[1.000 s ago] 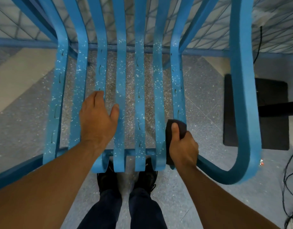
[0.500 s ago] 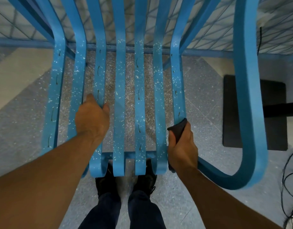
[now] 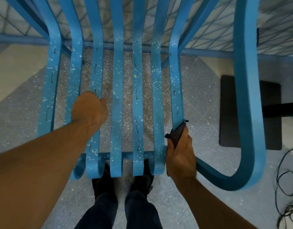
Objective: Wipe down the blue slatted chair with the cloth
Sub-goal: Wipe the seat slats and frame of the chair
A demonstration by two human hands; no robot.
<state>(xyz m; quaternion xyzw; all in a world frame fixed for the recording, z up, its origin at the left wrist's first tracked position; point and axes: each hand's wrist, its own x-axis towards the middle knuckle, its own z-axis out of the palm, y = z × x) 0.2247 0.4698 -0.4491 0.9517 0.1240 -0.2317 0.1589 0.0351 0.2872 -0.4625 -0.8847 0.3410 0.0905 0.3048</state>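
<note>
Nearest the camera, dark trouser legs and black shoes [image 3: 142,180] are seen on the speckled floor [image 3: 200,90], just under the curled front ends of the seat slats. Above them, the right hand [image 3: 180,156] is wrapped around the front of the rightmost seat slat [image 3: 175,83], and the dark cloth [image 3: 177,133] is gripped in its fingers and pressed against that slat's outer edge. The left hand [image 3: 89,109] is laid on the second and third slats from the left, its fingers curled down between and around them in a closed hold. The blue slatted chair [image 3: 116,76] fills the middle of the view; its slats are dotted with pale flecks and short dark marks, and flecks are also scattered on the floor beneath. To the right, the chair's broad curved armrest [image 3: 246,90] is seen looping round. Beyond it, a black flat base [image 3: 228,113] rests on the floor, with dark cables [image 3: 289,187] lying near the right edge.
</note>
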